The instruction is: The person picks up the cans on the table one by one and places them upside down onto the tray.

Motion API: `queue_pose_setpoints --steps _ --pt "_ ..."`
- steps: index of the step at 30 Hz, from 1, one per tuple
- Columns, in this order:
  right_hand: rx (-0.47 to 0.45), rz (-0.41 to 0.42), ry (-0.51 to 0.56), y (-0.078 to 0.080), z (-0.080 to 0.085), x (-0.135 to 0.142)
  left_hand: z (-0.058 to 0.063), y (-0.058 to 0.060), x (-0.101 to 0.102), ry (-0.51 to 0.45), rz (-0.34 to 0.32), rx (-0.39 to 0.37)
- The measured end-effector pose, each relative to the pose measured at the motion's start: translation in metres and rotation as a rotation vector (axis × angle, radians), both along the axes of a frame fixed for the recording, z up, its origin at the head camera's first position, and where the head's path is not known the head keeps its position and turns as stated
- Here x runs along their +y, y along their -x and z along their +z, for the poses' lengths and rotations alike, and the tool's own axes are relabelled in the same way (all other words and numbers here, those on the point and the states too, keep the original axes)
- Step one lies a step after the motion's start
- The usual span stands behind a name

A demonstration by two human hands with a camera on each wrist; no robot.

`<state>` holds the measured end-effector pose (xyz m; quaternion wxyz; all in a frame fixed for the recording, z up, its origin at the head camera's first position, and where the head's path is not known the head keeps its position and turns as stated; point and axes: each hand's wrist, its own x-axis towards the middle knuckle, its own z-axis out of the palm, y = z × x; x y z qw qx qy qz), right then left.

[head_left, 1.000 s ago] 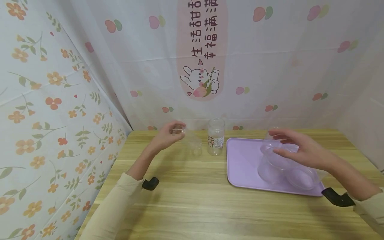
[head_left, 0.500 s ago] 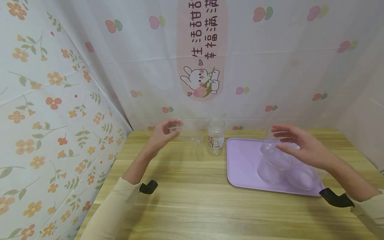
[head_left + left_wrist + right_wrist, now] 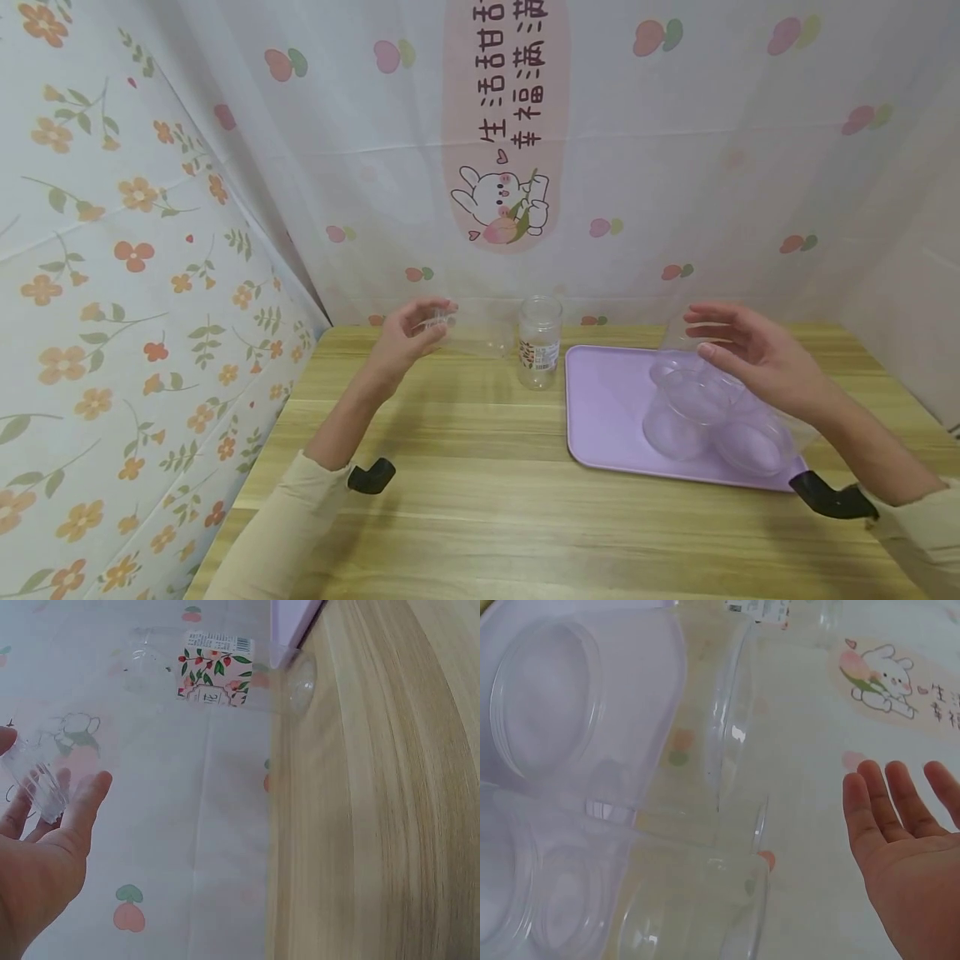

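Note:
My left hand (image 3: 405,342) pinches a see-through vessel with a ribbed end (image 3: 37,787) between thumb and fingers, above the back left of the table. The vessel's faint body points right toward an uncapped clear jar (image 3: 539,342), upright on the wood with a flowery label (image 3: 216,669). Relaxed and holding nothing, my right hand (image 3: 765,362) hovers over the right part of a purple tray (image 3: 607,417). Below and beside it several large clear cups (image 3: 678,429) stand close together on the tray; in the right wrist view their rims and walls overlap.
The wooden table (image 3: 465,517) ends at the back against a hanging white curtain (image 3: 675,183) with a printed rabbit. A flowered cloth (image 3: 135,333) hangs along the left side. Black wrist mounts (image 3: 372,477) stick out from both sleeves.
The left hand has shifted slightly left, and the far end of its vessel has swung up from sloping down to nearly level. The right hand has lifted a little and moved slightly right, still empty.

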<state>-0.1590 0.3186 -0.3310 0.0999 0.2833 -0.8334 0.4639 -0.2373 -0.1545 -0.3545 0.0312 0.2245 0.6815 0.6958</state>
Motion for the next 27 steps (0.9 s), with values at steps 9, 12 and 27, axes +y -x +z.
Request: queue_pose_setpoints --steps 9,12,27 --pt "-0.021 -0.036 0.032 -0.001 0.001 -0.001 -0.002 -0.002 0.002 -0.099 -0.010 -0.045" --pt "-0.024 -0.045 0.027 -0.001 0.001 -0.002 -0.003 -0.002 0.002 -0.116 -0.009 -0.043" --pt "-0.064 -0.079 0.058 0.000 0.003 -0.014 -0.004 -0.005 0.006 -0.194 -0.007 -0.074"
